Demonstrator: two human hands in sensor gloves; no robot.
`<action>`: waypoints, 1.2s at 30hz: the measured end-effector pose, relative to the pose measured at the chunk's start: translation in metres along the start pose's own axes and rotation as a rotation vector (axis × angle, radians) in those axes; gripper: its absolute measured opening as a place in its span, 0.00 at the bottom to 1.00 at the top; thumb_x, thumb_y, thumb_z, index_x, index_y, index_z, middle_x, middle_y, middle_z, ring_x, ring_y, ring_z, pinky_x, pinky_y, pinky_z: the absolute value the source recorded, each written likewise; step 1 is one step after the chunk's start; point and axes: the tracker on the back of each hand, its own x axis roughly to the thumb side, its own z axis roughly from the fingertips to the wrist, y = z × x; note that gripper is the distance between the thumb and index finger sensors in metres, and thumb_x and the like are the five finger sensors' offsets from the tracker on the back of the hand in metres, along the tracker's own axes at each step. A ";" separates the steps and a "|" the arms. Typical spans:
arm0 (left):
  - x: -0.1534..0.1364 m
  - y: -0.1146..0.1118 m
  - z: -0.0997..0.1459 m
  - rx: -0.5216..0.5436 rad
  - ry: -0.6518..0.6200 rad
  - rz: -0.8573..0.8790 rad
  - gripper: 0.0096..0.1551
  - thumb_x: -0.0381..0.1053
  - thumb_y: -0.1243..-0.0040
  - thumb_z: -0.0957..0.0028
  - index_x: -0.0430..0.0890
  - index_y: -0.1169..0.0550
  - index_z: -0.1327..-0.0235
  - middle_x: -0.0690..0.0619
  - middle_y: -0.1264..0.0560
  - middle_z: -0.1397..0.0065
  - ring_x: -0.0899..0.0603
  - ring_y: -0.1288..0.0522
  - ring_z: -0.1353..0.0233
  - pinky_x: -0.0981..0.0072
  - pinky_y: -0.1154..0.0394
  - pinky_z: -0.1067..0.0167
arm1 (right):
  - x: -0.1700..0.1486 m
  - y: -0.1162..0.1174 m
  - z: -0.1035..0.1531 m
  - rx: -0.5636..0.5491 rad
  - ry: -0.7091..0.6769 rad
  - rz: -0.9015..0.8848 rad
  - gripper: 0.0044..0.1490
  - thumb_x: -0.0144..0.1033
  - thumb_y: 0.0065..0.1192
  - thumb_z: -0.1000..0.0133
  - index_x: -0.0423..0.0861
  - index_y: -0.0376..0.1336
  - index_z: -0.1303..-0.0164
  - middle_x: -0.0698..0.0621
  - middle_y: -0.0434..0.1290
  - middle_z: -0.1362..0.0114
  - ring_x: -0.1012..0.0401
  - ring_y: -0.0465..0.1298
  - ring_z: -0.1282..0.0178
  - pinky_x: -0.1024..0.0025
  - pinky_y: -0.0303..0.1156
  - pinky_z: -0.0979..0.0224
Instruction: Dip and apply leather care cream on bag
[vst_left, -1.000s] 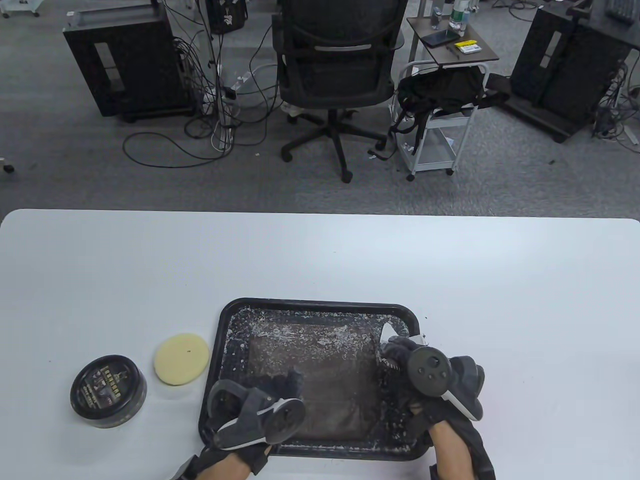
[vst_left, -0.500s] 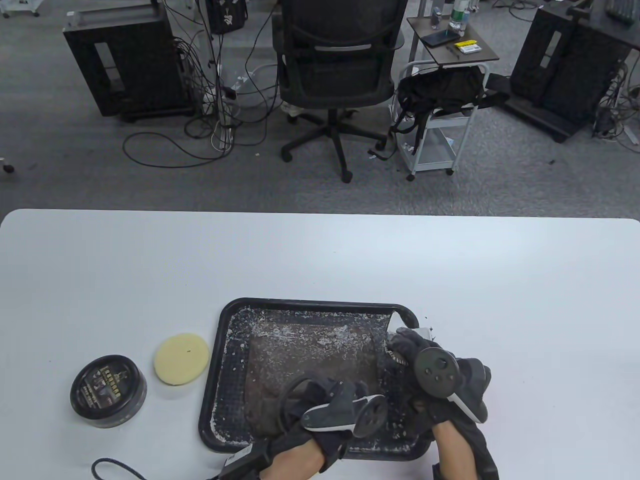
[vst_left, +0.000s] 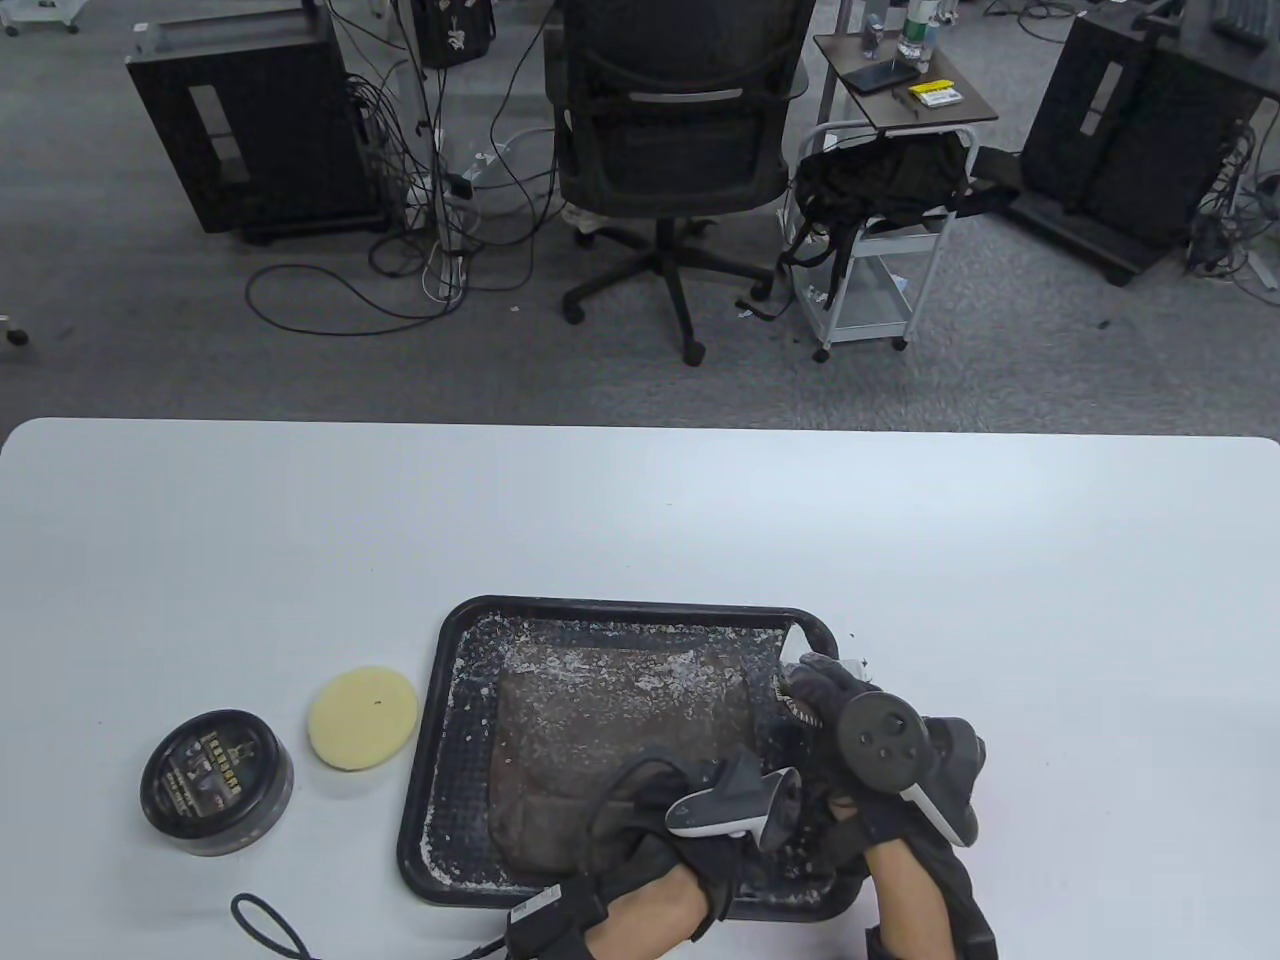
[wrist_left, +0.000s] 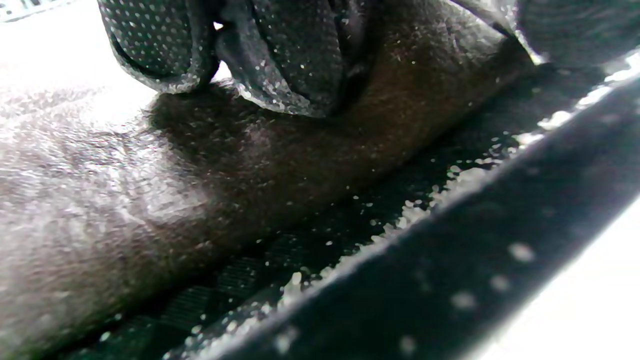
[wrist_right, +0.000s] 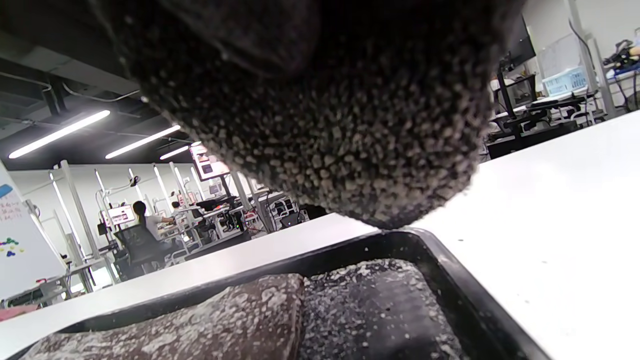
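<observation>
While my left hand (vst_left: 690, 840) lay with its fingers (wrist_left: 280, 60) resting on the brown bag (vst_left: 610, 740) in the black tray (vst_left: 440, 700), my right hand (vst_left: 850, 740) gripped a brush at the tray's right rim. Left of the tray sat the sponge (vst_left: 362, 717) and cream tin (vst_left: 216, 783).

We see the bag (vst_left: 620, 740) lying in the tray (vst_left: 455, 640) on the table (vst_left: 640, 520); left of it the sponge (vst_left: 362, 717), then the tin (vst_left: 216, 782)
</observation>
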 end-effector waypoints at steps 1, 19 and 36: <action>-0.001 0.000 0.000 0.007 -0.009 0.011 0.59 0.78 0.44 0.61 0.44 0.46 0.27 0.45 0.38 0.28 0.53 0.18 0.57 0.55 0.19 0.48 | -0.001 -0.001 0.000 -0.005 0.007 -0.006 0.30 0.24 0.61 0.53 0.54 0.76 0.42 0.48 0.78 0.30 0.48 0.82 0.36 0.49 0.78 0.37; -0.047 -0.006 0.012 0.122 -0.093 0.533 0.30 0.56 0.37 0.55 0.47 0.27 0.41 0.44 0.31 0.32 0.45 0.14 0.58 0.51 0.20 0.48 | -0.007 -0.004 0.001 -0.019 0.031 -0.019 0.30 0.24 0.61 0.52 0.54 0.76 0.42 0.48 0.78 0.30 0.48 0.81 0.35 0.49 0.77 0.36; -0.091 0.009 0.041 0.276 -0.486 1.357 0.29 0.49 0.37 0.54 0.46 0.29 0.39 0.43 0.34 0.29 0.38 0.17 0.51 0.44 0.25 0.43 | -0.007 -0.010 0.005 -0.076 0.060 -0.026 0.30 0.24 0.61 0.52 0.54 0.76 0.41 0.48 0.77 0.29 0.48 0.81 0.34 0.49 0.77 0.35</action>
